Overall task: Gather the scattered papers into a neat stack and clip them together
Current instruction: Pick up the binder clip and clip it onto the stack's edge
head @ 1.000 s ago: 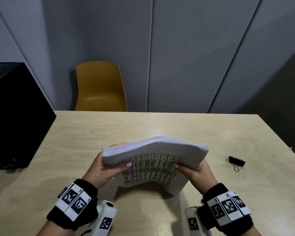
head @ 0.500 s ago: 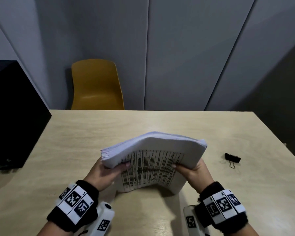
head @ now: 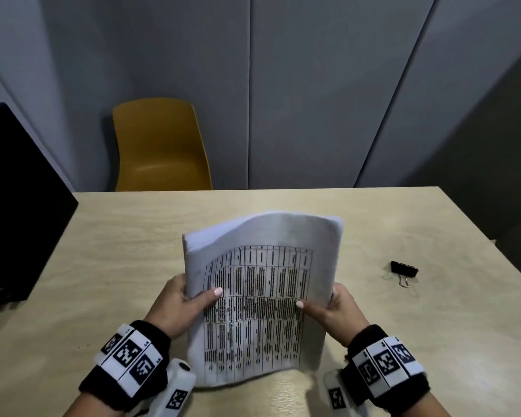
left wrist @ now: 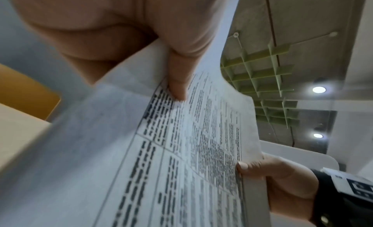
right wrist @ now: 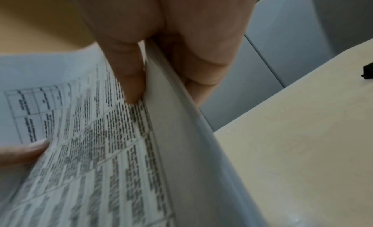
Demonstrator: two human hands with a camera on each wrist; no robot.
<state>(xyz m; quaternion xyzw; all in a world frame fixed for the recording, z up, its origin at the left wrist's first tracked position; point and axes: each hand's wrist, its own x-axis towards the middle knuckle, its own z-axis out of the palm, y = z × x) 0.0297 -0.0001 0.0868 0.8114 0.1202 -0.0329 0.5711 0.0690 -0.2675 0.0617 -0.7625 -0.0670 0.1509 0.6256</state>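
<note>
Upright on its lower edge, a thick stack of white printed papers (head: 262,299) stands on the pale wooden bench (head: 403,341), its top curling toward the camera. Left hand (head: 178,308) and right hand (head: 334,311) grip the stack's opposite side edges, thumbs pressed on the printed table facing the person, fingers (right wrist: 203,67) curled behind. A small black binder clip (head: 404,269) lies on the bench well to the right, apart from the stack. Beyond the far edge sits a mustard-yellow plastic chair (head: 160,145).
</note>
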